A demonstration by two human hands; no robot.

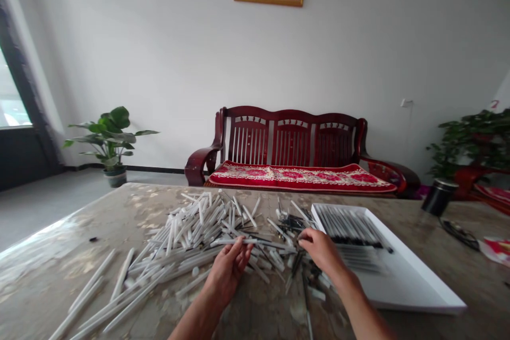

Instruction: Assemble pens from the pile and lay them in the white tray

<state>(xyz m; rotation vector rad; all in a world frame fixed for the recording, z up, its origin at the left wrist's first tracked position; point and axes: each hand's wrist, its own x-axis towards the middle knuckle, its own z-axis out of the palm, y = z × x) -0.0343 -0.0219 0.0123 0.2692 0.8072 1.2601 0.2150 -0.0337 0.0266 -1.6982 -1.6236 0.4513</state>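
My left hand is closed on a slim whitish pen barrel, held lengthwise between thumb and fingers over the table. To its left spreads a large heap of whitish, translucent pen barrels. My right hand has its fingertips pinched together above scattered small black pen parts; what they hold, if anything, is hidden. Just right of that hand lies a white shallow tray. Inside it, a row of pens with black ends lies side by side, with a second clear-looking bundle in front.
The patterned table reaches toward a dark red wooden sofa. A black canister, a dark cable and a red and white packet are on the right. A potted plant stands on the floor at left.
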